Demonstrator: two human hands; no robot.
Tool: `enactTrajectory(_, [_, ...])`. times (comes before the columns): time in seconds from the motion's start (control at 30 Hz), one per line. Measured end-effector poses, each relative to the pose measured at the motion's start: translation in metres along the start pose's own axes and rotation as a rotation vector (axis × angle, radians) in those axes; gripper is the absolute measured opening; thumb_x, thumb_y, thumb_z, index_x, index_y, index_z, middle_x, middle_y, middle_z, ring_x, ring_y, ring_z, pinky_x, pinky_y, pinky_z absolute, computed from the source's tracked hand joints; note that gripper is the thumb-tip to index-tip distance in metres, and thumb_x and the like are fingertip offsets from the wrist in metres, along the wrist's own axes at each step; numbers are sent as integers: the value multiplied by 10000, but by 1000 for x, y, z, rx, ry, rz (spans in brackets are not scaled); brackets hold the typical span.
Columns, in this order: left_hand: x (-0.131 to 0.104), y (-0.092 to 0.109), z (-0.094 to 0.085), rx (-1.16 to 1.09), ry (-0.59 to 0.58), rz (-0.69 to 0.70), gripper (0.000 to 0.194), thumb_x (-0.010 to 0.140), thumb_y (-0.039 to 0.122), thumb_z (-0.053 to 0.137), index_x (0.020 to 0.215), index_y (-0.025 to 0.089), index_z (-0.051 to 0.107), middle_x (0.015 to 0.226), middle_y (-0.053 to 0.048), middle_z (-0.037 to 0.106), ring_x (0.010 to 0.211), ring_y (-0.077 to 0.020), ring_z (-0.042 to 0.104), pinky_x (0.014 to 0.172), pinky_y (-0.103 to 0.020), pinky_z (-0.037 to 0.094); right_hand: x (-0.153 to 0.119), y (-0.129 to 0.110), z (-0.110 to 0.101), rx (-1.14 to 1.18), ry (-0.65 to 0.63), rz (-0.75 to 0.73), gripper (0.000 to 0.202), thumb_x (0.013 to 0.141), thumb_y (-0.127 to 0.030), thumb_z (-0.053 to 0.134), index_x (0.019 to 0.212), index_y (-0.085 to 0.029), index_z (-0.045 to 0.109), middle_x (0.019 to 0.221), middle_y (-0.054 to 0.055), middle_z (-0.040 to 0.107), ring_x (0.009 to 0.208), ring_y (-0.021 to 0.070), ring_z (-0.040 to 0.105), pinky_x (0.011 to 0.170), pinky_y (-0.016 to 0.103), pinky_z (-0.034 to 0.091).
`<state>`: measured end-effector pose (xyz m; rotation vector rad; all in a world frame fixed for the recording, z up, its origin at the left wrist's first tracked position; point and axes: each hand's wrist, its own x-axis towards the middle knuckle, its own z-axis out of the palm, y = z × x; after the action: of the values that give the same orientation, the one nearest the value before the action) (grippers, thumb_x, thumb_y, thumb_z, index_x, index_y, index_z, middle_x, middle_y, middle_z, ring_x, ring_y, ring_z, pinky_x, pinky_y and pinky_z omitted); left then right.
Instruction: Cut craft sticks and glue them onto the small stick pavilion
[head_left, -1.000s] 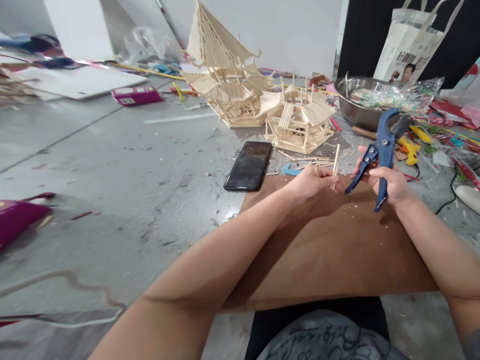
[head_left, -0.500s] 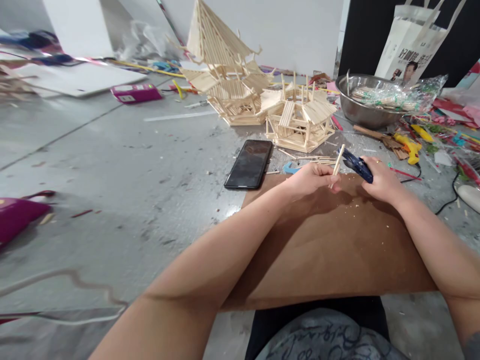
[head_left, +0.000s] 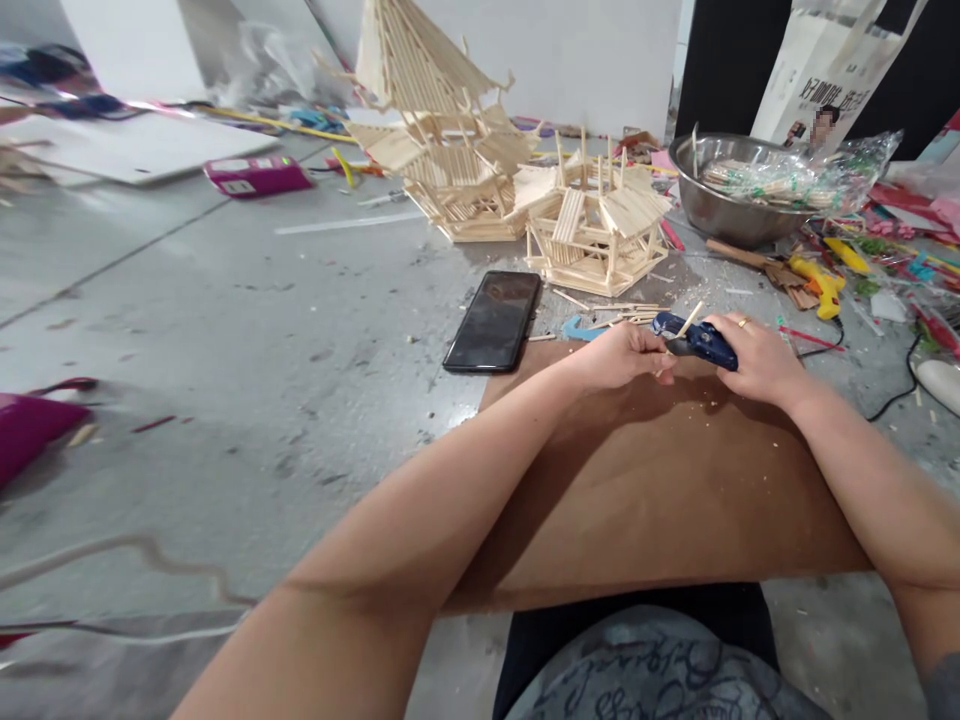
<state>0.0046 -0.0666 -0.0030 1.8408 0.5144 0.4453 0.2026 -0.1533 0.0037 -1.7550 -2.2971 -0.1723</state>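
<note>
While the left hand [head_left: 628, 355] pinches a thin stick [head_left: 692, 317] and the right hand [head_left: 759, 362] grips the cutter [head_left: 709, 344], keep that pinch steady and clear of the blade [head_left: 680, 347].

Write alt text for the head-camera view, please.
A person's right hand holds blue cutters at a thin pale stick pinched in the left hand, above a brown surface. Beyond are a black phone and two stick-built models.

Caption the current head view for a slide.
Left hand holds a thin pale wooden stick at the dark-blue cutter in the right hand, above a flat brown board.
</note>
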Motion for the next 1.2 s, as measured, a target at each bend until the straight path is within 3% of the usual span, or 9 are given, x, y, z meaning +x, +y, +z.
enactTrajectory(0.53, [-2, 3, -2, 45, -101, 26, 203, 736, 284, 560, 647, 127, 654, 650, -25, 663, 613, -94, 573, 647, -215, 425, -1, 0, -3, -82, 1, 26, 475, 663, -217, 486, 1134, -159, 448, 1059, 112, 569, 918, 255, 551, 727, 342, 437])
enactTrajectory(1.2, [-1, -1, -3, 1, -112, 16, 208, 726, 294, 575, 647, 117, 652, 644, -41, 665, 617, -101, 582, 662, -219, 435, -3, -1, -2, -109, 16, 39, 459, 666, -237, 489, 1122, -186, 475, 1060, 92, 598, 911, 250, 570, 630, 316, 422])
